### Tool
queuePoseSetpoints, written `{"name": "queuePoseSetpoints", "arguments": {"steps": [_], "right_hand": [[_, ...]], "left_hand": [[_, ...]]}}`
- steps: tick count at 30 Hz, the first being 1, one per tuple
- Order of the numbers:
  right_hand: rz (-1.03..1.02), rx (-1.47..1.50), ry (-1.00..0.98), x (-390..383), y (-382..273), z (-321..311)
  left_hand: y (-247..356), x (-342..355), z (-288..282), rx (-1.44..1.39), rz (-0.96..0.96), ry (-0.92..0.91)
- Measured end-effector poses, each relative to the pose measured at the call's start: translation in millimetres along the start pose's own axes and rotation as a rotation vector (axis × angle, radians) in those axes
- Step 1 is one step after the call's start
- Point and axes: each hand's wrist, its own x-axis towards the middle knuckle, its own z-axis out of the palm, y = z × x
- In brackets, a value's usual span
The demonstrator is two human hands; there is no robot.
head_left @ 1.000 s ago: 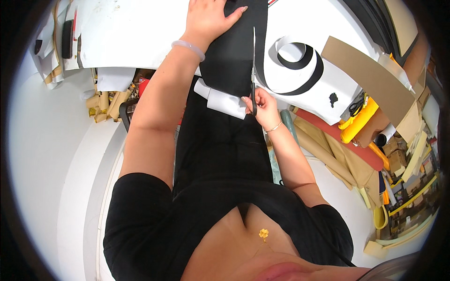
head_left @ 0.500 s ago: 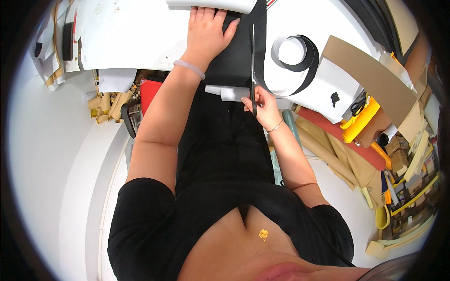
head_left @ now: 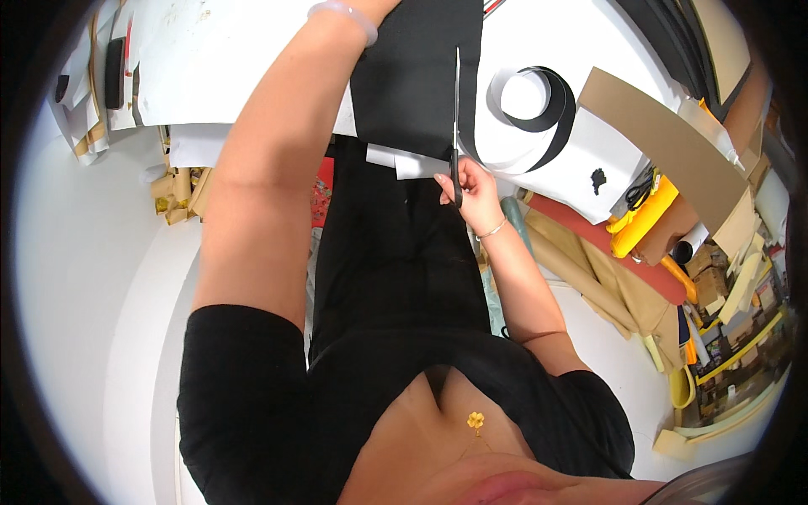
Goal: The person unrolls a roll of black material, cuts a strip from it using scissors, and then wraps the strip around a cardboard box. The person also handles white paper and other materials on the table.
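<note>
A wide black sheet (head_left: 404, 88) lies over the near table edge and runs up past the top of the view. My right hand (head_left: 474, 189) is closed round the black handles of a pair of scissors (head_left: 457, 105), held at the sheet's near edge. Their long blades point away from me along the sheet's right side. My left arm stretches far forward; only the base of my left hand (head_left: 380, 8) shows at the top edge, beside the sheet, its fingers out of view. A curled black-and-white strip (head_left: 561, 105) rests right of the scissors.
The white tabletop (head_left: 227, 63) spreads left of the sheet. A curved brown board (head_left: 665, 122), black-handled scissors (head_left: 645, 187) and a yellow roll (head_left: 646, 217) are on the right. Brown rolled material (head_left: 581, 265) leans below the table there. White paper pieces (head_left: 417, 165) stick out under the sheet.
My left hand has moved forward, mostly out of the top of the view. The white roll by its fingers no longer shows, and more black sheet is exposed. My right hand and scissors have stayed put.
</note>
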Motion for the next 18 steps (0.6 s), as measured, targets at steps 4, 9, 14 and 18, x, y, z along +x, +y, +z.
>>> {"name": "queuePoseSetpoints", "arguments": {"steps": [4,9,14,18], "right_hand": [[0.047,0.043,-0.022,-1,-10,4],[0.005,0.109,-0.04,8,-17,4],[0.0,0.118,-0.046,12,-24,9],[0.02,0.103,-0.068,8,-24,8]], "left_hand": [[6,7,5,-0.145,-0.094,-0.175],[21,-1,-15,-0.131,-0.137,-0.208],[31,-8,-26,-0.175,-0.165,-0.274],[31,-13,-31,-0.175,-0.175,-0.285]]}}
